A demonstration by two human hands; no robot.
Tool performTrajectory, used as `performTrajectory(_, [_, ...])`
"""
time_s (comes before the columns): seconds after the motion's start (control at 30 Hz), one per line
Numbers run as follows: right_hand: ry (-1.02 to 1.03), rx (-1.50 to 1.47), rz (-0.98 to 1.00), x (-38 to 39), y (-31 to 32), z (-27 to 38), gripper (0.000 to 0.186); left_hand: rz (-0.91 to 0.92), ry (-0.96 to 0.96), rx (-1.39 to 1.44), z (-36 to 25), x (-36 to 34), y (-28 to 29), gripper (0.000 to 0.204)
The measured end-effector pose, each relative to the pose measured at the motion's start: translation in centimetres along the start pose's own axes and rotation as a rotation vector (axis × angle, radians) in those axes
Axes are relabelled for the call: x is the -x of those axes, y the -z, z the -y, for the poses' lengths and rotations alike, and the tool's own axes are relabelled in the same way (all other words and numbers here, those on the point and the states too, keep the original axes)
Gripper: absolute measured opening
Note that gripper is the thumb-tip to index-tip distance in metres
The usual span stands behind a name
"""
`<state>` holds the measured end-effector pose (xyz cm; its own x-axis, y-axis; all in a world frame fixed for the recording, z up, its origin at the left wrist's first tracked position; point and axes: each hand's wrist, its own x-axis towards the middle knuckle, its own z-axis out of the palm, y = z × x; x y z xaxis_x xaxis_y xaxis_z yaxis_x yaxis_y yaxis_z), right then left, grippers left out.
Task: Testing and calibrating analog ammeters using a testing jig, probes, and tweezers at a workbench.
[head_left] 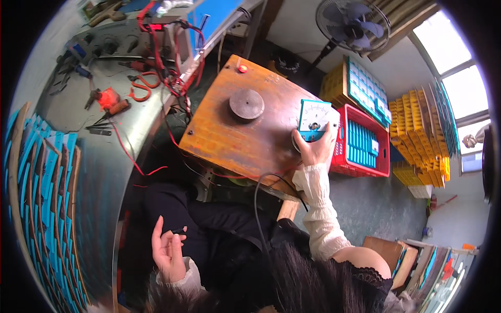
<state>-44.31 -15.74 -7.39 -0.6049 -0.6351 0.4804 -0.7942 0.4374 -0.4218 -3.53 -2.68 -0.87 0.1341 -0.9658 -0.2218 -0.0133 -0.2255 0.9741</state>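
Observation:
My right hand [319, 149] is closed around the lower part of a teal-framed panel meter [314, 111] with a white dial face. The meter is at the right end of a brown wooden box top [209, 125], over a round object that is mostly hidden. Low in front of my lap, my left hand [169, 254] pinches a small black piece [179, 230] between thumb and fingers; its kind is too small to tell. On the box top sits a round grey metal disc [247, 105], left of the meter, and a red button or lamp [242, 68] near the far corner.
A red crate [387, 151] filled with teal meters stands right of the box. Yellow trays [417, 135] are stacked farther right, and a fan [353, 26] stands behind. A metal bench [68, 104] with tools and red wires is at left, near stacked teal pieces [49, 182].

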Motion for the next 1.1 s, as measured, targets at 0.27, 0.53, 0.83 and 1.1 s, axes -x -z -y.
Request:
performTrajectory(0.27, [0.154,-0.214,0.192,-1.1,-7.3,11.5,0.097,-0.050,-0.025,0.015,-0.4,1.4,1.4,0.055])
performTrajectory(0.53, [0.219,-0.300,0.123,-0.9,-10.7,9.9,0.101,-0.352,-0.016,0.124,1.8,5.2,3.5,0.041])
performTrajectory(0.83, [0.557,-0.835,0.484,9.7,-2.7,18.0,0.102,-0.385,-0.223,-0.135,1.4,2.3,0.3,0.041])
performTrajectory(1.1, [0.647,-1.077,1.272,21.4,7.7,22.4,0.103,-0.471,-0.104,0.398,1.2,4.5,4.4,0.042])
